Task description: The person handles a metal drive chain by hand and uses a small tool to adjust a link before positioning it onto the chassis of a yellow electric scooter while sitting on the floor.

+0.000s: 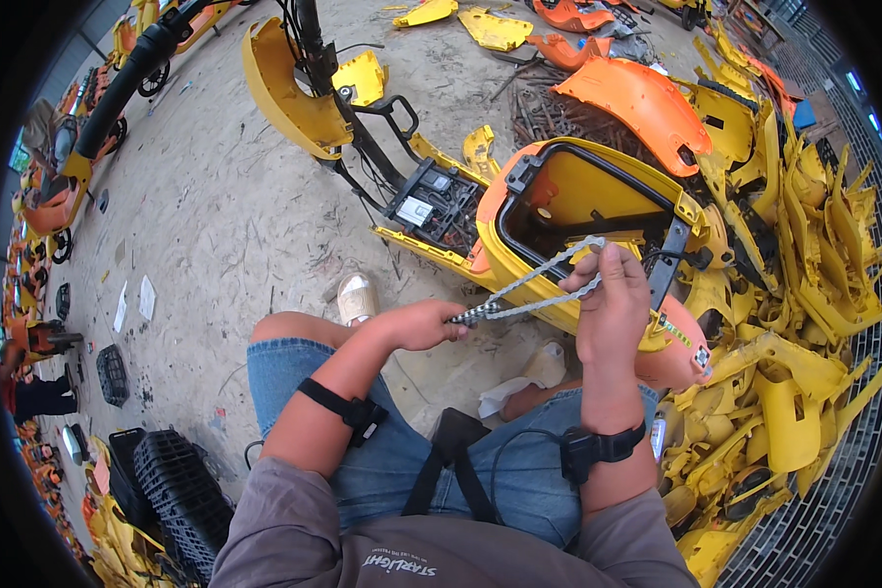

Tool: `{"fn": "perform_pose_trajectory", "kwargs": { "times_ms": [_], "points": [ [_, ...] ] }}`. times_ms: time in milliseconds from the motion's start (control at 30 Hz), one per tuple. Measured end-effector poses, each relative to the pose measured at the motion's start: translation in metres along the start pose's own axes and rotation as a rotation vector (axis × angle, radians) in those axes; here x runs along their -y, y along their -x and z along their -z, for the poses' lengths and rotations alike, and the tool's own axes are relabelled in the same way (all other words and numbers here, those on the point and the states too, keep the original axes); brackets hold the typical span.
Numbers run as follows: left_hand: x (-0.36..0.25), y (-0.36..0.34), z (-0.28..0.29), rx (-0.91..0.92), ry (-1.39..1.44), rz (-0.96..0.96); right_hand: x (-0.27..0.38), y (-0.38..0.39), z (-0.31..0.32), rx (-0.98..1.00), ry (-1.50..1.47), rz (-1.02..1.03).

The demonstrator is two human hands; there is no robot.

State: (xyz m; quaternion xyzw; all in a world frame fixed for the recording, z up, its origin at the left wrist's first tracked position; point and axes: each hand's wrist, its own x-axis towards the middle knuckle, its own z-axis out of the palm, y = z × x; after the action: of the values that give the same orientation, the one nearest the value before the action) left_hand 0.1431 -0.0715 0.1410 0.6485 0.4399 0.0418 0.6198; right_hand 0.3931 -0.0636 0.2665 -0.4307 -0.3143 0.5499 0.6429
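Chain (539, 289) hangs taut between both hands, left (423, 325) gripping low, right (612, 309) raised, pinching its loop.

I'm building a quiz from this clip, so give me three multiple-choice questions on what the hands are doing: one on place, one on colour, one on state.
1. Where is the silvery metal chain?
A. On the bare ground
B. Stretched between both hands
C. Inside the black plastic crate

2. What colour is the open scooter body shell beyond the hands?
A. Yellow with orange
B. Blue
C. White

3. How is the right hand?
A. Flat open
B. Resting on the knee
C. Closed in a grip on the chain

Answers: 1 B, the chain runs from the left hand up to the right one. 2 A, its walls are yellow, its rim orange. 3 C, the fingers wrap round the chain's upper end.
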Motion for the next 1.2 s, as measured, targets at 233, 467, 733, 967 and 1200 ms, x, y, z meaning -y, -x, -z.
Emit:
{"fn": "perform_pose_trajectory", "kwargs": {
  "times_ms": [233, 467, 733, 967, 1200],
  "points": [
    [0.010, -0.007, -0.004, -0.040, -0.177, 0.078, -0.007, 0.019, -0.015, 0.101, 0.144, 0.086],
    [0.012, -0.011, -0.005, -0.025, -0.067, 0.089, -0.005, 0.011, -0.011, 0.031, 0.156, 0.113],
    [0.012, -0.010, -0.009, -0.017, 0.025, 0.090, -0.005, 0.012, -0.012, 0.067, 0.174, 0.163],
    [0.005, -0.009, -0.006, -0.008, -0.294, 0.043, -0.008, 0.011, -0.010, 0.068, 0.197, 0.163],
    [0.012, -0.009, -0.017, -0.100, -0.351, -0.088, -0.007, 0.011, -0.013, 0.082, 0.162, 0.162]
  ]
}}
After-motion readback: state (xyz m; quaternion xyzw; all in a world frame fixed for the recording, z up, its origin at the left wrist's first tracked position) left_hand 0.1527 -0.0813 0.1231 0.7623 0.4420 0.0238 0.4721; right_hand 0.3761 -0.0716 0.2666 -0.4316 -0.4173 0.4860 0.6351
